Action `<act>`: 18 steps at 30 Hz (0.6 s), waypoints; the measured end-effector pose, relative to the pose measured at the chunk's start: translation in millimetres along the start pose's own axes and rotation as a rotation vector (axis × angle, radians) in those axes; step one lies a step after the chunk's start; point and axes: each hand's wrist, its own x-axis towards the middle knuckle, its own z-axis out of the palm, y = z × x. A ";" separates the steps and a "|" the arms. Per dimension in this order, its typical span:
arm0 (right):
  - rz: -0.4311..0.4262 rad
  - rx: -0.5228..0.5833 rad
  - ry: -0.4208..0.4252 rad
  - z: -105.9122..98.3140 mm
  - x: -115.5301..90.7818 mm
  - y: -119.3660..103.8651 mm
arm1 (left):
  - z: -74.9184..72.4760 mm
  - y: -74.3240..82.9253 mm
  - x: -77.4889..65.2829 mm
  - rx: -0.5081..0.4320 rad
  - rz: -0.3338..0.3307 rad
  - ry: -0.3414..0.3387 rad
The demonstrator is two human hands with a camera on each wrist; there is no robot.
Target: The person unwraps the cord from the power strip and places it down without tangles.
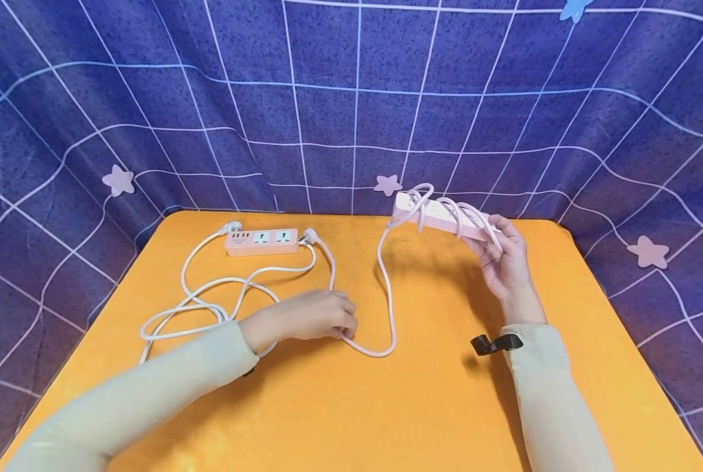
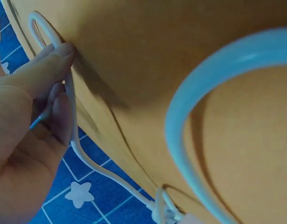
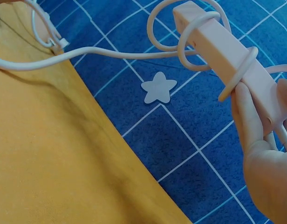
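Observation:
My right hand [image 1: 507, 262] grips one end of a pale pink power strip [image 3: 225, 51], raised over the right part of the table. Several loose turns of its own cord [image 1: 389, 295] wrap around the strip. From the far end the cord drops to the table and curves toward my left hand [image 1: 316, 314]. There my left thumb and fingers pinch it, as the left wrist view shows with the cord [image 2: 72, 109] running through the fingertips. Beyond the left hand the cord leads up to a plug [image 1: 310, 235] beside a second power strip.
The second pink power strip [image 1: 261, 248] lies at the back left, sockets up. Its white cord [image 1: 180, 308] spreads in loops near my left forearm, and a white plug [image 1: 231, 227] sits at its left end. A blue curtain [image 1: 328, 111] surrounds the orange-covered table [image 1: 387, 406].

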 end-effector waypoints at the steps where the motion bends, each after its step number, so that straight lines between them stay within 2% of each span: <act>1: 0.000 0.001 -0.004 0.1 0.1 0.2 | 1.0 0.1 -2.0 -0.014 -0.009 -0.003; 8: 0.006 0.018 -0.025 1.5 0.4 1.2 | 2.1 -12.9 -17.1 -0.049 0.027 0.023; 14: 0.009 0.042 -0.043 1.2 0.0 1.0 | -4.5 -28.8 -31.6 -0.003 -0.083 0.040; 18: 0.012 0.048 -0.048 0.7 -0.8 0.8 | -4.4 -34.2 -35.9 -0.042 -0.095 0.058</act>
